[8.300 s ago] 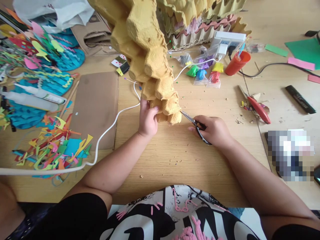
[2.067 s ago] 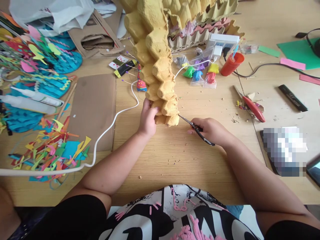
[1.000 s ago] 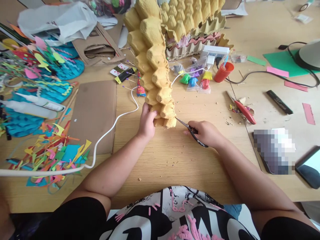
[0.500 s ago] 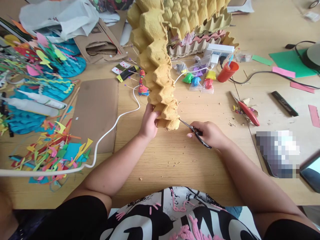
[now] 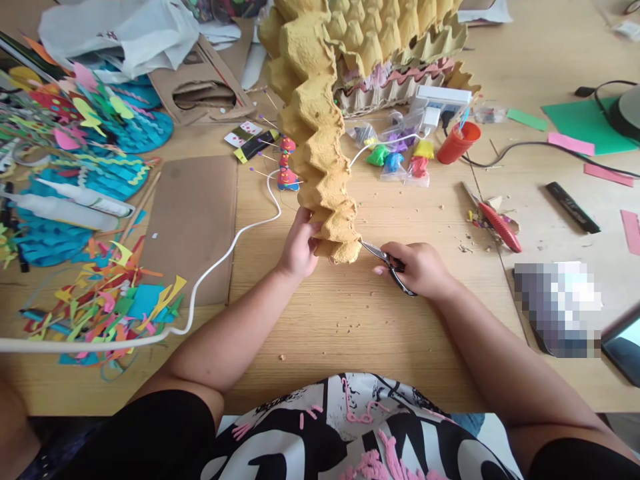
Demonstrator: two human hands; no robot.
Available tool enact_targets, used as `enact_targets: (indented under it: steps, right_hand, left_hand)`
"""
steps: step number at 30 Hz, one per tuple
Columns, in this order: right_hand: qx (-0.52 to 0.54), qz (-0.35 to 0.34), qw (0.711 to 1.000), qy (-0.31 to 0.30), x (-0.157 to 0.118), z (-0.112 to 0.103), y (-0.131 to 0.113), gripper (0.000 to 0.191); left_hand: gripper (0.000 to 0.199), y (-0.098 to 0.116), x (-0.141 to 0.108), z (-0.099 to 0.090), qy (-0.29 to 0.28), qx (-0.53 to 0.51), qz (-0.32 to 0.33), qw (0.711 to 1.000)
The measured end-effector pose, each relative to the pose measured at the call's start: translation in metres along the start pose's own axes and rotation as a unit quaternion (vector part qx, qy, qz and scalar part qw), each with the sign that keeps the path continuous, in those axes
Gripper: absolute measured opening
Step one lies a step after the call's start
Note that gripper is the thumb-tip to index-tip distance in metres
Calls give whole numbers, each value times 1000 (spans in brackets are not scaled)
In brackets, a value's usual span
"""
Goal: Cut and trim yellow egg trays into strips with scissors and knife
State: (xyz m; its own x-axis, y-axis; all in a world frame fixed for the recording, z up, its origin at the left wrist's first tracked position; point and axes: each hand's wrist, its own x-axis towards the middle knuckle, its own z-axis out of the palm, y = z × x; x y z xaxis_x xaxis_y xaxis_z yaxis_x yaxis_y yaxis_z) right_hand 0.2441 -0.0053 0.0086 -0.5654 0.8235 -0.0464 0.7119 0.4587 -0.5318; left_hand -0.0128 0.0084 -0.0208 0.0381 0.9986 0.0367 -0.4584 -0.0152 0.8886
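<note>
A long yellow egg-carton strip [image 5: 333, 160] with bumpy cups stands up and away from me over the table. My left hand [image 5: 301, 247] grips its near end from the left, the fingers partly hidden behind the carton. My right hand [image 5: 417, 269] is closed round the black handles of the scissors [image 5: 399, 270]. The scissors' tip touches the strip's right edge close to its near end.
Stacked egg cartons [image 5: 390, 33] stand at the back. A red cup [image 5: 457, 143], bagged coloured clay [image 5: 395, 162] and a red utility knife [image 5: 500, 227] lie right. Left are cardboard [image 5: 193, 227], paper scraps [image 5: 120, 300] and a white cable [image 5: 197, 287].
The scissors' handles have swung slightly closer to my body's middle, with the tip still at the carton's edge. The strip's near end has shifted very slightly right.
</note>
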Motion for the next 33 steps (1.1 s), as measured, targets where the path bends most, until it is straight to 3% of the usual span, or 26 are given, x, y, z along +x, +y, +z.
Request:
enact_targets:
  steps: [11, 22, 26, 33]
  right_hand:
    - [30, 9, 999, -17, 0, -6, -3, 44]
    - [7, -58, 997, 55, -1, 7, 5, 43]
    - [4, -49, 997, 53, 0, 7, 4, 45]
    - [26, -31, 999, 34, 1, 3, 1, 45]
  left_hand:
    - [41, 0, -3, 1, 28, 34, 33, 998]
    - [49, 8, -5, 7, 18, -107, -53, 993]
    - [53, 7, -6, 7, 24, -85, -22, 996]
    - [43, 6, -6, 4, 28, -32, 1, 999]
